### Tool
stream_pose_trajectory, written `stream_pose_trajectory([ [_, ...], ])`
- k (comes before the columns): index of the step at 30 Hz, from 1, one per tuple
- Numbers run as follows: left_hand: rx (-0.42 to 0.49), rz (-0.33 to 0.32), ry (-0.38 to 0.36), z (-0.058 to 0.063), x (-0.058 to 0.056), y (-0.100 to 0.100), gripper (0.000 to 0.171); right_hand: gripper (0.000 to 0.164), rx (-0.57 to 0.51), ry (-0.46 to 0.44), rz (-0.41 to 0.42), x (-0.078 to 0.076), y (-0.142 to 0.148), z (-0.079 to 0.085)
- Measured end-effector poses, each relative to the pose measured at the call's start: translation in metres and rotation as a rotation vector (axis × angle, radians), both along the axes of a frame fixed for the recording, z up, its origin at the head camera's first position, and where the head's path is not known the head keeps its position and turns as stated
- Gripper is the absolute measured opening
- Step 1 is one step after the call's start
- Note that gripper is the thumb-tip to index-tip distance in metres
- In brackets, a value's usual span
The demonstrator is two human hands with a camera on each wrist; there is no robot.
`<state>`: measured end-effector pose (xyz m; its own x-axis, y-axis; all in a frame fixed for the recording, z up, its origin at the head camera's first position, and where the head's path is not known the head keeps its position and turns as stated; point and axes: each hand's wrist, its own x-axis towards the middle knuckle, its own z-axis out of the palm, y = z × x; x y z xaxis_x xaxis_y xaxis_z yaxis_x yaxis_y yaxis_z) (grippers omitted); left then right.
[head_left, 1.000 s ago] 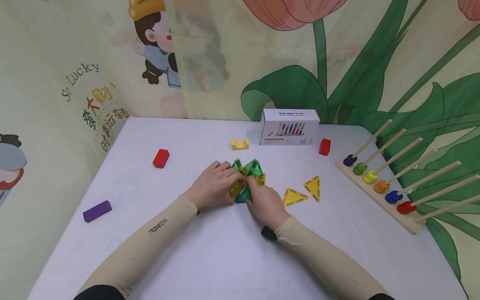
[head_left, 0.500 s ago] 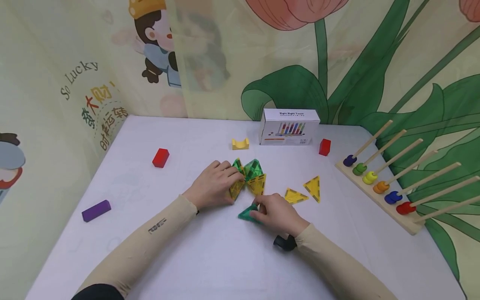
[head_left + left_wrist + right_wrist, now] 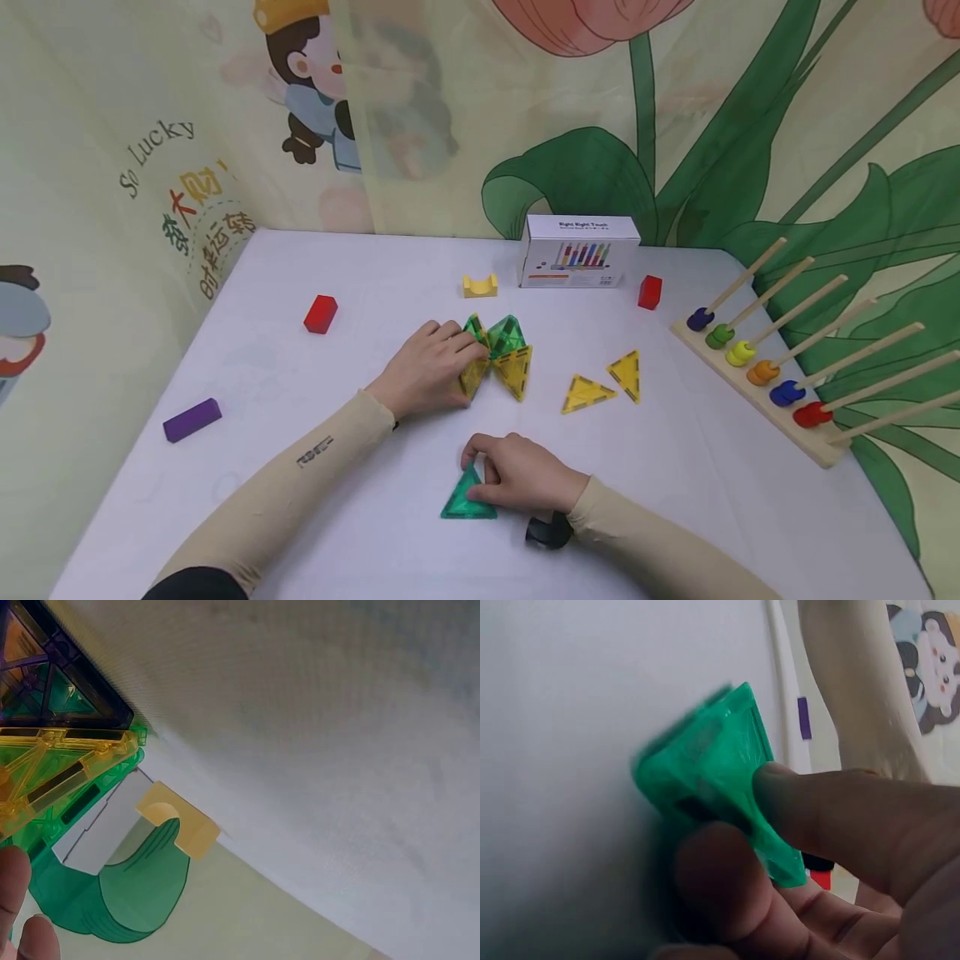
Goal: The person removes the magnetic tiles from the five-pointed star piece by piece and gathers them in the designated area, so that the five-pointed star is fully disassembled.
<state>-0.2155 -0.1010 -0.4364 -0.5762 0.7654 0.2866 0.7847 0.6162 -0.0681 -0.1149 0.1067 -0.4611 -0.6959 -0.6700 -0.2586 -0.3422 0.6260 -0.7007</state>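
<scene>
My right hand [image 3: 525, 473] pinches a green triangular magnetic tile piece [image 3: 463, 502] between thumb and fingers near the front of the table. In the right wrist view this translucent green piece [image 3: 720, 765] has more than one face, so it looks like joined tiles. My left hand [image 3: 431, 371] holds the left side of a cluster of green and yellow magnetic tiles [image 3: 513, 371], its fingers partly hiding them. The left wrist view has yellow tiles [image 3: 71, 769], green edges and a dark purple tile [image 3: 64, 671] close to the fingertips. Two flat yellow triangle tiles [image 3: 587, 394] lie right of the cluster.
Behind the cluster stand a yellow arch block [image 3: 480, 287] and a white box [image 3: 577, 254]. Red blocks [image 3: 321, 314] lie left and right, and a purple block [image 3: 192, 420] lies far left. A wooden peg rack with coloured beads [image 3: 757, 387] occupies the right side.
My right hand has drawn the green piece off the front of the cluster and toward the table's near side, turning it. The left hand has stayed on the cluster.
</scene>
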Motion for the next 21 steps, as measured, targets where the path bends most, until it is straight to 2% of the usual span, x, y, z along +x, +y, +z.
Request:
stream_pose_trajectory([
  [3,-0.001,0.002,-0.002,-0.001,0.0,0.0,0.069,0.028,0.033,0.02,0.018,0.005,-0.008,0.002],
  [6,0.006,0.0,-0.005,-0.002,-0.001,0.0,0.069,0.031,0.036,0.017,0.081,0.007,-0.014,0.004],
  [10,0.014,-0.004,0.001,-0.001,-0.001,0.0,0.07,0.035,-0.019,-0.013,0.18,0.009,-0.017,0.004],
  [12,0.016,-0.004,0.004,-0.001,-0.001,0.0,0.07,0.036,-0.053,-0.026,0.194,0.008,-0.015,0.002],
  [14,0.014,-0.005,0.009,0.0,0.0,-0.001,0.07,0.034,-0.076,-0.032,0.164,0.005,-0.012,0.0],
  [19,0.006,-0.001,0.021,0.001,0.001,-0.001,0.069,0.027,-0.108,0.005,-0.006,-0.004,-0.003,0.002],
  [21,0.004,0.004,0.027,0.0,0.001,-0.001,0.068,0.025,-0.117,0.031,-0.049,-0.006,0.0,0.003],
])
